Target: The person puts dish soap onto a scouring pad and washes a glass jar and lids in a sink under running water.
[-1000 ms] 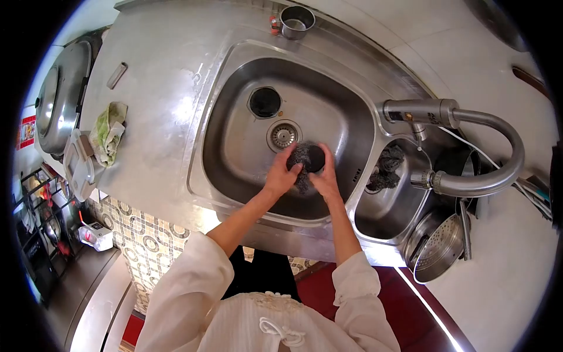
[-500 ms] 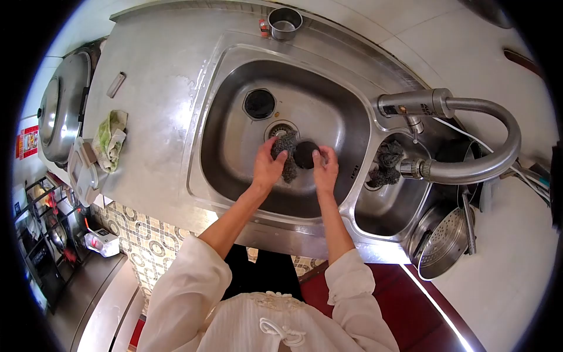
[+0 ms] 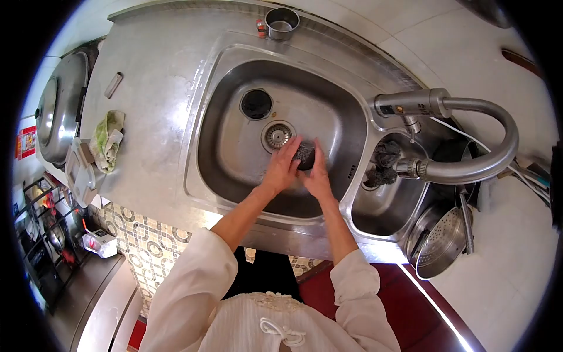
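Observation:
Over the large sink basin (image 3: pixel 234 170), my left hand (image 3: pixel 284 166) presses a grey mesh scouring pad (image 3: pixel 303 150) against a small dark round object. Its fingers are closed on the pad, most of which they cover. My right hand (image 3: pixel 318 178) grips the dark round object (image 3: pixel 308 163) from the right side; too little of it shows to tell its kind. The drain strainer (image 3: pixel 278 136) lies just left of the hands. Farther back in the basin rests a black-centred, many-sided lid-like piece (image 3: pixel 257 104).
A curved faucet (image 3: pixel 469 170) reaches over the small basin (image 3: pixel 384 214), where a dark grey scrubber (image 3: pixel 384 163) lies. A metal cup (image 3: pixel 282 24) stands behind the sink. A green-white cloth (image 3: pixel 108 141) and a lidded pot (image 3: pixel 61 108) are left; a strainer pan (image 3: pixel 443 240) is right.
My hands have come together, bringing the scouring pad onto the dark round object. The pad, which hung loosely across the drain, is now bunched up, leaving the drain strainer exposed.

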### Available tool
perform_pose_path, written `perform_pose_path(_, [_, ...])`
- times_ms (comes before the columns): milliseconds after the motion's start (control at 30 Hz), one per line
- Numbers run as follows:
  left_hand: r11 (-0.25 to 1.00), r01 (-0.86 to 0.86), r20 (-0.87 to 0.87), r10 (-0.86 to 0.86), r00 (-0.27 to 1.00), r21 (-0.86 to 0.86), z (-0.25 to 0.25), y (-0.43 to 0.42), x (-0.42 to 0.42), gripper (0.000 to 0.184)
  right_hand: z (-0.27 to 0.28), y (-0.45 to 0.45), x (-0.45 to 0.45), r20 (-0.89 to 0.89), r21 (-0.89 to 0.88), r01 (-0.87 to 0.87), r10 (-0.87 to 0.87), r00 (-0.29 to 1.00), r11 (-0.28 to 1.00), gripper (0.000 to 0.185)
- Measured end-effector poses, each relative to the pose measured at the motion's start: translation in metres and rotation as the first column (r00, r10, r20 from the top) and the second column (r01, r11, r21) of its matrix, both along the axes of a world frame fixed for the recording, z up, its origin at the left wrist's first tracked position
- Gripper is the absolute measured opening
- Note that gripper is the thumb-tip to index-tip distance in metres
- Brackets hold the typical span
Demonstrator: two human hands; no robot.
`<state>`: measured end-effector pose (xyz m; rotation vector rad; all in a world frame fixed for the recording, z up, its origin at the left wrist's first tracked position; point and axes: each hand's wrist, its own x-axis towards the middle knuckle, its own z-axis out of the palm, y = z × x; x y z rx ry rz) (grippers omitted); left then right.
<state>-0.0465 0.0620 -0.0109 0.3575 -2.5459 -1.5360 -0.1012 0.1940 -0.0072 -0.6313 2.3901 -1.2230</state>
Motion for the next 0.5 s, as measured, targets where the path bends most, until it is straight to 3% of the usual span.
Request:
perform_pose_path(133, [0.996,-0.031,0.143,0.020,0.990,0.079,-0.001,0.007,-0.010,0.046,-0.002,-0.008,0.004,0.073,0.035,0.103,-0.105,0.992,0.994,0.090])
perform_pose_path(200, [0.996,-0.091,0.316,0.088,0.945,-0.005,-0.009,0.008,-0.020,0.045,-0.001,-0.009,0.004,-0.012,0.066,0.095,-0.095,0.995,0.993,0.084])
perform_pose_path(333, [0.996,-0.059,0.375,0.027,0.926,0.072,-0.010,0.004,-0.023,0.051,-0.002,-0.014,0.009,0.019,0.013,0.152,-0.152,0.988,0.988,0.077])
perform_pose_path(400, [0.983,-0.073,0.174,0.103,0.979,-0.168,0.009,0.015,-0.005,0.058,-0.006,-0.013,0.008,-0.061,0.034,0.189,-0.187,0.980,0.981,0.074])
perform_pose_path(433, [0.978,0.060,0.285,0.000,0.959,-0.202,0.020,0.016,0.003,0.062,-0.006,-0.011,0.006,-0.060,0.033,0.190,-0.188,0.980,0.981,0.074])
perform_pose_path(500, [0.962,0.100,0.277,-0.026,0.961,-0.256,0.031,0.018,0.007,0.062,-0.011,-0.004,0.003,0.079,-0.014,0.101,-0.100,0.992,0.995,0.066])
